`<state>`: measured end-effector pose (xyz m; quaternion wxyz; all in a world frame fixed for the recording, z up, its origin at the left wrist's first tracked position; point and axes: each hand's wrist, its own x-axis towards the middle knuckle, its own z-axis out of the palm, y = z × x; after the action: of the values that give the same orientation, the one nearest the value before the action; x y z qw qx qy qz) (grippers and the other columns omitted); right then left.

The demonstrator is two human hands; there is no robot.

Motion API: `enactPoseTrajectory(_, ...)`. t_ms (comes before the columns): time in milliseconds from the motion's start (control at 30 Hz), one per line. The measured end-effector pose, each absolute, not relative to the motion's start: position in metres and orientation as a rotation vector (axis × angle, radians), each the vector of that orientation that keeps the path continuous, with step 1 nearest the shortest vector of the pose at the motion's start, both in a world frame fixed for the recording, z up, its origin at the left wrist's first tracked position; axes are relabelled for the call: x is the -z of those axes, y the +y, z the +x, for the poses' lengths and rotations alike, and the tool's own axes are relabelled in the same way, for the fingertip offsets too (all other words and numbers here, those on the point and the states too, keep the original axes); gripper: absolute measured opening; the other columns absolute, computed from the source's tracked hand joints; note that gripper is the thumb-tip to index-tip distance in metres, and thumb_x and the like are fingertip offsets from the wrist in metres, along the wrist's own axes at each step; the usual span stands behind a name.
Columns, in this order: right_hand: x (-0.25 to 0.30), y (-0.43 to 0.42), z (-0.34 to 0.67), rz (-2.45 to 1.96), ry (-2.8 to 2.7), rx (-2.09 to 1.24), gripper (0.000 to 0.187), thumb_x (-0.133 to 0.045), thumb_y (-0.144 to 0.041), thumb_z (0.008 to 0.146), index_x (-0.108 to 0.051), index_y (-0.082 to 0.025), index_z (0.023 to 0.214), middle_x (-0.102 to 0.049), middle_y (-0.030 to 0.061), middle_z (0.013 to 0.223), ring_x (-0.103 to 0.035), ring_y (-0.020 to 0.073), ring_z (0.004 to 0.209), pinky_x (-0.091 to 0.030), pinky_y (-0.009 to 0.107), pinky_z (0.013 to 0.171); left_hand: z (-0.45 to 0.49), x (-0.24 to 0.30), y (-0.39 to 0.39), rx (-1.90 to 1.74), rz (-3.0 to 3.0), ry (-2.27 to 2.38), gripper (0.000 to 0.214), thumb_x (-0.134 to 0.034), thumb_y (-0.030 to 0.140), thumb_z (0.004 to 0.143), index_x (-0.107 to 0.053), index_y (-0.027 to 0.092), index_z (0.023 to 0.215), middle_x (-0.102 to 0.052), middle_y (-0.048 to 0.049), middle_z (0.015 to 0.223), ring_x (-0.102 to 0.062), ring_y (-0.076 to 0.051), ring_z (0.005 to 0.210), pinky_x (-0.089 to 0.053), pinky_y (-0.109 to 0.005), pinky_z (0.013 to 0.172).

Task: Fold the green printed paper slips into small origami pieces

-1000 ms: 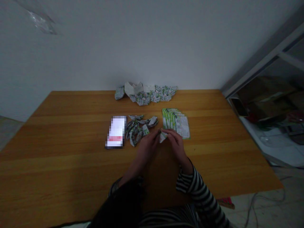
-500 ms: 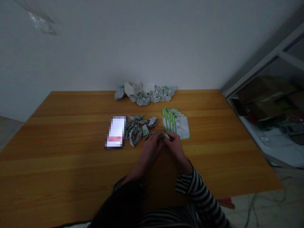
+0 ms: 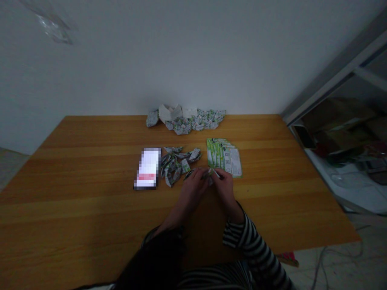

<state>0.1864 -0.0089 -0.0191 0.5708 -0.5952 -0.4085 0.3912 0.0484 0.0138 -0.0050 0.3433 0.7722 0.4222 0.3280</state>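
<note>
My left hand and my right hand meet above the wooden table, both pinching a small folded printed paper. Most of that paper is hidden by my fingers. Just ahead of my right hand lies a fanned stack of green-and-white printed leaflets. Left of my left hand sits a loose group of folded paper boats, and beyond them lies a phone with a lit, blurred screen. A larger heap of folded paper pieces lines the table's far edge against the wall.
A white wall rises behind the table. To the right, past the table edge, a metal-framed shelf holds cardboard and assorted items. A cable lies on the tiled floor at lower right.
My hands have come closer together since a second ago. The folded paper now lies flatter and wider between my fingers. The leaflets, phone and folded pieces have not moved.
</note>
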Motion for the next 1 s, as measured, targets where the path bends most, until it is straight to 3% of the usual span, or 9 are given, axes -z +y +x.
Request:
enactPoseTrajectory(133,0.019,-0.008,0.19,-1.327,-1.144,-0.89,0.026,-0.06,-0.038,0.088,-0.075,-0.018,0.08,-0.073,0.0037,0.08,-0.065,0.0191,0.075,-0.05,0.028,0.068,0.044,0.007,0.019,-0.964,1.767,1.054,0.022,-0.06,0.028,0.091,-0.068,0.02,0.11,-0.074,-0.0062,0.101,-0.07,-0.019,0.09,-0.056,-0.031,0.081)
enactPoseTrajectory(300,0.02,-0.007,0.188,-1.158,-1.294,-0.976,0.02,-0.06,-0.034,0.09,-0.077,-0.026,0.097,-0.076,0.0043,0.102,-0.069,0.0213,0.096,-0.053,0.034,0.088,0.036,0.006,0.026,-1.075,1.718,1.109,0.013,-0.068,0.021,0.084,-0.074,0.019,0.095,-0.077,-0.0055,0.093,-0.071,-0.02,0.085,-0.056,-0.032,0.079)
enactPoseTrajectory(467,0.02,-0.01,0.183,-1.199,-1.187,-1.066,0.023,-0.071,-0.034,0.082,-0.076,-0.025,0.102,-0.077,0.0043,0.101,-0.071,0.0216,0.092,-0.056,0.034,0.083,0.037,0.003,0.024,-1.273,1.727,1.183,0.011,-0.065,0.013,0.082,-0.073,0.02,0.083,-0.076,-0.0031,0.084,-0.07,-0.018,0.08,-0.056,-0.03,0.076)
enactPoseTrajectory(667,0.023,-0.012,0.184,-1.41,-1.04,-0.887,0.009,-0.07,-0.026,0.078,-0.075,-0.02,0.074,-0.075,0.0019,0.07,-0.068,0.0195,0.067,-0.054,0.03,0.065,0.039,0.012,0.025,-1.179,1.828,1.136,0.019,-0.067,0.012,0.081,-0.073,0.02,0.097,-0.075,-0.0047,0.089,-0.071,-0.017,0.079,-0.057,-0.028,0.07)
enactPoseTrajectory(733,0.02,-0.011,0.184,-1.373,-1.051,-0.899,0.01,-0.066,-0.026,0.081,-0.074,-0.021,0.078,-0.075,0.0026,0.076,-0.069,0.0197,0.073,-0.055,0.03,0.069,0.037,0.012,0.026,-1.205,1.902,1.118,0.015,-0.066,0.01,0.083,-0.074,0.02,0.09,-0.074,-0.0042,0.086,-0.071,-0.017,0.078,-0.057,-0.028,0.071)
enactPoseTrajectory(867,0.01,-0.01,0.187,-1.293,-1.137,-0.869,0.02,-0.061,-0.029,0.088,-0.073,-0.023,0.102,-0.073,0.0066,0.109,-0.066,0.0215,0.105,-0.051,0.035,0.093,0.035,0.009,0.024,-1.347,1.948,1.111,0.016,-0.064,0.012,0.086,-0.076,0.023,0.087,-0.069,-0.0048,0.096,-0.067,-0.017,0.089,-0.055,-0.03,0.076)
enactPoseTrajectory(1000,0.009,-0.008,0.198,-1.277,-1.117,-1.085,0.026,-0.067,-0.033,0.083,-0.075,-0.024,0.106,-0.076,0.0058,0.106,-0.069,0.0216,0.096,-0.055,0.035,0.086,0.03,0.01,0.03,-1.212,2.008,1.105,0.023,-0.067,0.013,0.084,-0.078,0.028,0.099,-0.064,-0.005,0.099,-0.064,-0.018,0.09,-0.054,-0.031,0.077)
